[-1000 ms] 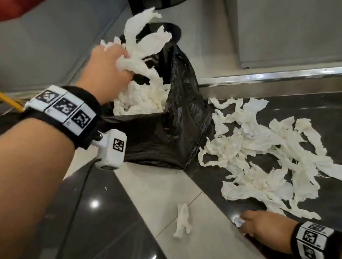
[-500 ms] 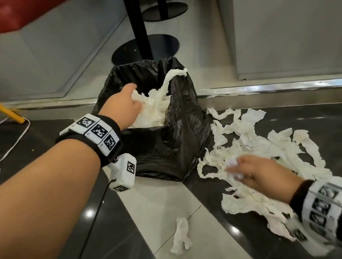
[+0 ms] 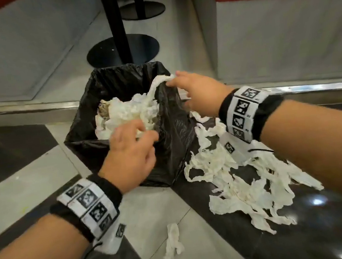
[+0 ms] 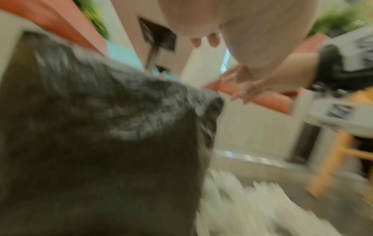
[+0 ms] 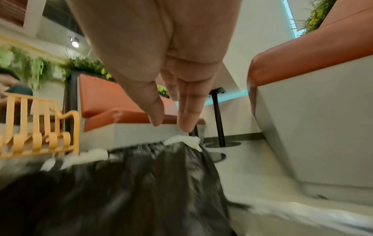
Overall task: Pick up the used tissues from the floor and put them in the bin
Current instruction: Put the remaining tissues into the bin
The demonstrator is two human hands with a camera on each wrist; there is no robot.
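Bin [image 3: 173, 141]: black liner, tissues inside. My L hand [image 3: 130, 153] fingers loose, apart, over rim. R hand [image 3: 200, 96] fingers straight, tips at draped tissue strip [image 3: 156, 86]. Floor pile [image 3: 242, 185] below R wrist.

A black table pedestal [image 3: 123, 49] stands between grey-based red benches [image 3: 286, 29]; a yellow chair [image 5: 38, 126] sits nearby.

White tissues [image 3: 242, 187] lie on a floor [image 3: 44, 186] of black and pale grey tiles; the bin [image 3: 173, 141] wears a black liner; the seats [image 5: 113, 102] are orange-red.
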